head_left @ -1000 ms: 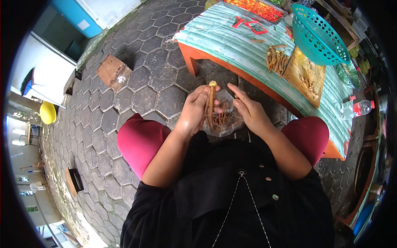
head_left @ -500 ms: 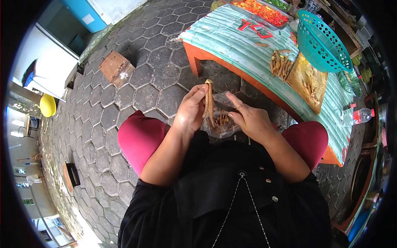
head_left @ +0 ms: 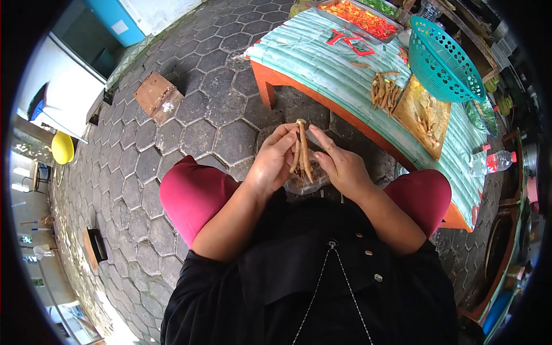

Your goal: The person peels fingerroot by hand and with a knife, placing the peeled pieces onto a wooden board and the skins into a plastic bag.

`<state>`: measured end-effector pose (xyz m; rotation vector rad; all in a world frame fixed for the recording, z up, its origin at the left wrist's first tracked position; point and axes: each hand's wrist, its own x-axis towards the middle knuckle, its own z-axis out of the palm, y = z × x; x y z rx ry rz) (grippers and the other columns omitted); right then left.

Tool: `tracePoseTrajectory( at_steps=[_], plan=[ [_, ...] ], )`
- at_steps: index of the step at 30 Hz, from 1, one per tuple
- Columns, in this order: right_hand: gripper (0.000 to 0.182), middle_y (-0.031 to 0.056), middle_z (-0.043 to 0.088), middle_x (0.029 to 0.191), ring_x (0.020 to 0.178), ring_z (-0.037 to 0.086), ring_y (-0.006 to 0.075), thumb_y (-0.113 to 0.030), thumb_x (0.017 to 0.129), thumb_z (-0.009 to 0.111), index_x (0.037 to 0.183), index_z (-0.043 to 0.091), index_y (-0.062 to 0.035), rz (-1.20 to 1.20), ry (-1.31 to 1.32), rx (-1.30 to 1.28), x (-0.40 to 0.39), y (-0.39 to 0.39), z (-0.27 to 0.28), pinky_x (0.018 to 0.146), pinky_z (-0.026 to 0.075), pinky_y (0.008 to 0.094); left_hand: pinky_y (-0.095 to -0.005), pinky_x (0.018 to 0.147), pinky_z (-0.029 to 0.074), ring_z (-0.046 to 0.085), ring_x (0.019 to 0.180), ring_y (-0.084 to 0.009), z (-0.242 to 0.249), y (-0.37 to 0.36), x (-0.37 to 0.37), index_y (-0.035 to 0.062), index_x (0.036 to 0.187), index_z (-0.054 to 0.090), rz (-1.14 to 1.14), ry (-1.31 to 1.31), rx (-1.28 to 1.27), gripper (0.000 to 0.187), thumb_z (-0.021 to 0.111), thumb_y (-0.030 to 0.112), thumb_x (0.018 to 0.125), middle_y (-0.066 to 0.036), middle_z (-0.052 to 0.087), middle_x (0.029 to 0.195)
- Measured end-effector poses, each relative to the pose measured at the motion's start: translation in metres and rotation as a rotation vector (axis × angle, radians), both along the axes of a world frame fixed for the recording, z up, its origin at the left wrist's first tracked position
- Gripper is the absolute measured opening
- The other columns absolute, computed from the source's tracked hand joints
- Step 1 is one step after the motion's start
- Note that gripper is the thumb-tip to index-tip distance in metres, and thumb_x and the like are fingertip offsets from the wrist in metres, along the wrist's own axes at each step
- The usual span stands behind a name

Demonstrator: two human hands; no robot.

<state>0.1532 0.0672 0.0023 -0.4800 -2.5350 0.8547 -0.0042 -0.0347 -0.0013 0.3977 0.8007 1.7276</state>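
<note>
My left hand [head_left: 269,165] is closed on a fingerroot [head_left: 303,150], pinching it near its pale top so that its slim brown prongs hang down. My right hand [head_left: 348,171] is just to the right, index finger stretched close to the top of the root and thumb apart from it; nothing shows between them. Below both hands, a clear plastic bag [head_left: 306,187] with brown scraps sits between my knees, partly hidden by the hands and the root.
On the low table [head_left: 322,69] to the right lie a pile of brown roots [head_left: 384,92] and a wooden board [head_left: 415,123] with paler peeled pieces. A teal colander [head_left: 445,63], a tray of cut red chillies [head_left: 362,20] and a plastic bottle [head_left: 500,161] stand there too. A wooden stool [head_left: 156,96] is on the paving.
My left hand has moved slightly right and down with the fingerroot, tilting it. The right hand has come nearer, its index finger now close to the root's top.
</note>
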Motion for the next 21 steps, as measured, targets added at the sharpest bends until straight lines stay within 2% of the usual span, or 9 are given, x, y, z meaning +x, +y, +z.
tracePoseTrajectory(
  at_steps=[1,3,5,7,10,12,14,18,21],
  plan=[
    [0.050,0.0135,0.065,0.106,0.085,0.065,0.0327,-0.026,0.095,0.050,0.142,0.035,-0.0208,-0.003,-0.003,0.002,0.000,0.000,0.002,0.070,0.052,0.0402,-0.0271,0.077,0.050,0.060,0.083,-0.0127,0.000,0.001,0.003,0.0034,0.110,0.050,0.012,0.006,0.009,0.018,0.047,0.017,0.098,-0.005,0.059,0.095],
    [0.051,0.0144,0.054,0.129,0.101,0.062,0.0329,-0.014,0.095,0.048,0.143,0.033,-0.0131,0.026,-0.008,-0.129,-0.001,0.000,0.005,0.083,0.050,0.0369,-0.0266,0.074,0.052,0.061,0.080,-0.0122,0.000,0.001,0.008,0.0027,0.109,0.050,0.025,0.008,0.017,0.017,0.047,0.016,0.098,-0.006,0.060,0.094],
    [0.051,0.0146,0.055,0.128,0.100,0.063,0.0329,-0.013,0.095,0.048,0.143,0.033,-0.0133,0.008,0.031,-0.097,-0.003,0.001,0.003,0.082,0.050,0.0373,-0.0277,0.080,0.049,0.058,0.088,-0.0128,0.003,0.001,0.011,0.0036,0.111,0.049,-0.003,0.033,0.035,0.017,0.046,0.015,0.098,-0.004,0.058,0.095],
    [0.051,0.0148,0.055,0.127,0.099,0.063,0.0329,-0.013,0.095,0.048,0.143,0.032,-0.0134,-0.006,0.070,-0.065,-0.004,0.000,0.006,0.081,0.050,0.0376,-0.0269,0.079,0.049,0.058,0.088,-0.0122,-0.003,0.003,0.012,0.0040,0.110,0.049,0.011,0.084,0.018,0.016,0.046,0.015,0.098,-0.004,0.058,0.095],
    [0.051,0.0133,0.054,0.129,0.102,0.062,0.0331,-0.012,0.095,0.047,0.143,0.032,-0.0132,-0.024,-0.049,-0.119,-0.004,-0.001,0.013,0.083,0.050,0.0379,-0.0252,0.077,0.048,0.058,0.086,-0.0104,-0.003,0.003,0.015,0.0046,0.108,0.049,0.046,0.194,-0.008,0.014,0.046,0.015,0.099,-0.003,0.058,0.092],
    [0.050,0.0123,0.063,0.115,0.090,0.066,0.0306,-0.020,0.095,0.050,0.142,0.036,-0.0220,-0.058,0.114,0.014,-0.007,-0.002,0.007,0.070,0.052,0.0379,-0.0242,0.076,0.048,0.057,0.084,-0.0091,-0.003,0.004,0.017,0.0048,0.107,0.049,0.068,0.252,-0.019,0.014,0.045,0.016,0.100,-0.003,0.057,0.091],
    [0.048,0.0117,0.062,0.116,0.091,0.065,0.0303,-0.020,0.095,0.050,0.141,0.037,-0.0214,-0.052,0.105,0.023,-0.008,-0.002,0.011,0.071,0.052,0.0375,-0.0215,0.071,0.046,0.054,0.079,-0.0062,-0.003,0.005,0.019,0.0052,0.103,0.048,0.134,0.519,-0.046,0.011,0.045,0.015,0.100,-0.001,0.055,0.087],
    [0.044,0.0102,0.060,0.120,0.096,0.064,0.0298,-0.017,0.095,0.050,0.138,0.040,-0.0190,-0.023,0.200,0.047,-0.011,0.002,0.006,0.074,0.052,0.0371,-0.0231,0.066,0.044,0.049,0.074,-0.0059,-0.001,0.003,0.020,0.0025,0.098,0.049,0.153,0.684,-0.097,0.006,0.048,0.008,0.097,-0.001,0.053,0.081],
    [0.042,0.0099,0.059,0.122,0.099,0.063,0.0309,-0.017,0.095,0.050,0.135,0.040,-0.0173,-0.021,0.117,-0.017,-0.010,0.004,0.008,0.077,0.052,0.0379,-0.0243,0.067,0.044,0.049,0.073,-0.0068,0.000,0.002,0.018,0.0017,0.094,0.050,0.129,0.758,-0.120,0.004,0.049,0.005,0.096,-0.002,0.053,0.078]
  ],
)
